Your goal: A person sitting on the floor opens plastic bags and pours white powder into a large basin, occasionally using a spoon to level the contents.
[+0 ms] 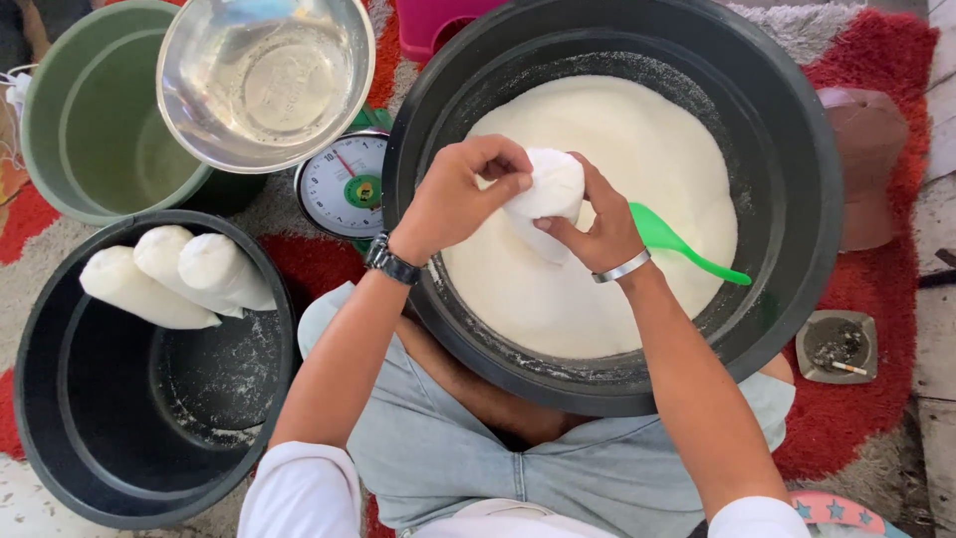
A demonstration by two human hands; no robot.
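Closest to the camera are the person's lap in light blue jeans (468, 468) and the two white sleeves, and right above the knees sits the big black tub (797, 199), pretty much loaded with a white powder (617, 139), could be flour or sugar, can't tell which. Both hands are up over the middle of it working on one small filled bag (546, 194): the left hand (453, 199) is closed around the top of the bag, fingers pinched like it's twisting the neck, and the right hand (597, 234) is cupped shut under and behind it, holding the weight. So that bag is filled but, by the look of it, not tied off yet. A green plastic scoop (687, 249) lies in the powder just beside the right wrist, not being held. Off to the left, the smaller black bucket (60, 418) has three finished white packs (174, 274) leaning on its far rim, with plenty of room inside. A dial scale (344, 184) sits between the tubs, and a shiny metal bowl (264, 80) rests above it, empty. My read: three done, a fourth nearly there, and judging by how full the tub is, most of the bagging is ahead.
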